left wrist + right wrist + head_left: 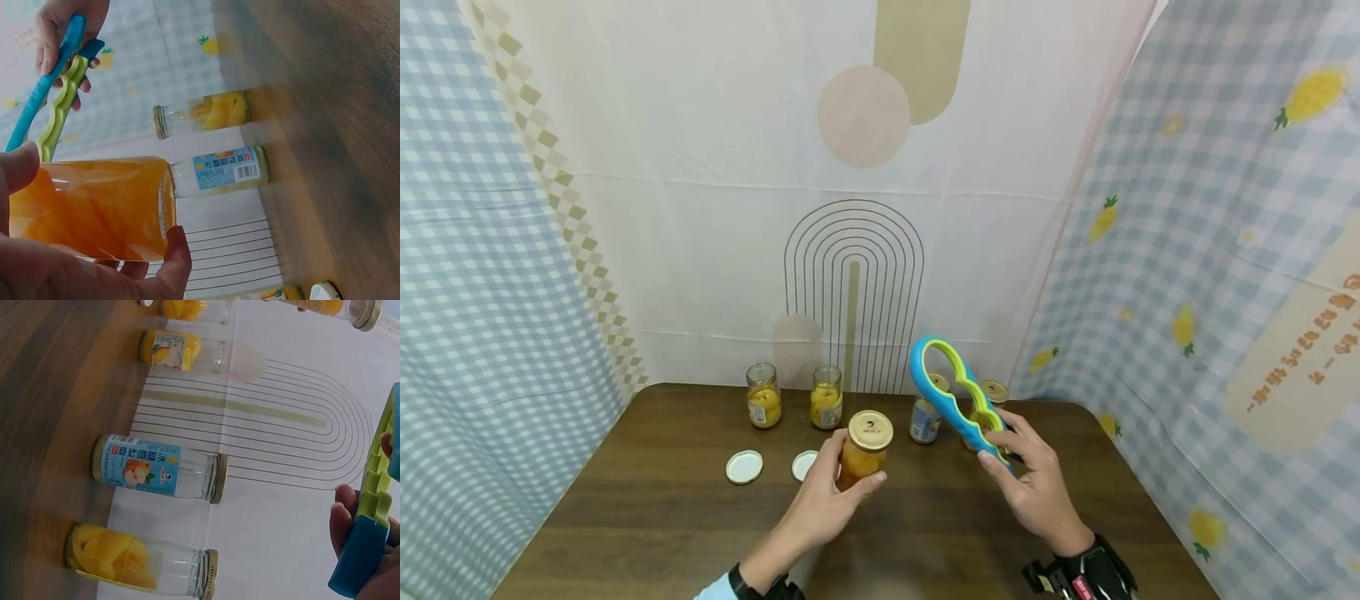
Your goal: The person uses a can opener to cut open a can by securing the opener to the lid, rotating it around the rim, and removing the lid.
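My left hand point(826, 502) grips a glass jar of orange fruit point(859, 462) with a gold lid, held above the table; its thumb and fingers wrap the glass in the left wrist view. To the right, my right hand point(1033, 483) holds a blue and green jar opener point(951, 400) by its lower end, tilted up to the left. The opener's looped end is apart from the held jar. Behind the opener stand two lidded jars: one with a blue label point(140, 465) and one with yellow fruit pieces point(119, 559).
Two lidless jars of yellow fruit, a left one point(763, 400) and a right one point(827, 400), stand at the back of the wooden table point(647, 500). Before them lie two white-faced lids, one at left point(744, 467) and one point(802, 465) partly behind my left hand. Curtains surround the table.
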The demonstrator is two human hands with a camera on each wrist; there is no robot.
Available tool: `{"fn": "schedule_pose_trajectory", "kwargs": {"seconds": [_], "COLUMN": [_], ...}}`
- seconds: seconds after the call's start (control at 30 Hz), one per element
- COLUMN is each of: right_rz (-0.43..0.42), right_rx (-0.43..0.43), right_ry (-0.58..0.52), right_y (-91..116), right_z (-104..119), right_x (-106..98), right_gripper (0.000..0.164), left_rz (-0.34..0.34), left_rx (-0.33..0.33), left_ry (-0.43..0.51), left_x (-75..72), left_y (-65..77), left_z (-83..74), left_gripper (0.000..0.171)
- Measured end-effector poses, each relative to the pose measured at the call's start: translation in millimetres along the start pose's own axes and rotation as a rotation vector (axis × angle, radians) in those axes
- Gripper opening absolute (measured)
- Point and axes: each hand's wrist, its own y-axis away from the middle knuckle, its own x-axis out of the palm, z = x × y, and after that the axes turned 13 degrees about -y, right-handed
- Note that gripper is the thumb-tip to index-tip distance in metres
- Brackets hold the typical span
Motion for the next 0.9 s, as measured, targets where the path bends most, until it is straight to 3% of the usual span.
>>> {"fn": "schedule_pose_trajectory", "kwargs": {"seconds": [0.33, 0.7, 0.9], "right_rz": [0.053, 0.235, 0.322], "right_rx": [0.004, -0.008, -0.018], "right_ry": [-0.017, -0.083, -0.017], "right_y": [-4.3, -15.0, -23.4], "right_z": [12.3, 37.6, 45.7], "right_x": [5.3, 21.1, 30.4], "right_gripper": [0.031, 0.028, 0.020], "left_rz": [-0.008, -0.026, -0.044], "left_rx": [-0.020, -0.011, -0.009], "left_ry": [-0.004, -0.003, -0.013], "left_x": [2.9, 7.6, 10.0], "left_y": [1.6, -0.4, 0.5], "left_z": [0.1, -1.0, -1.9], "left_gripper": [0.070, 0.065, 0.067]}}
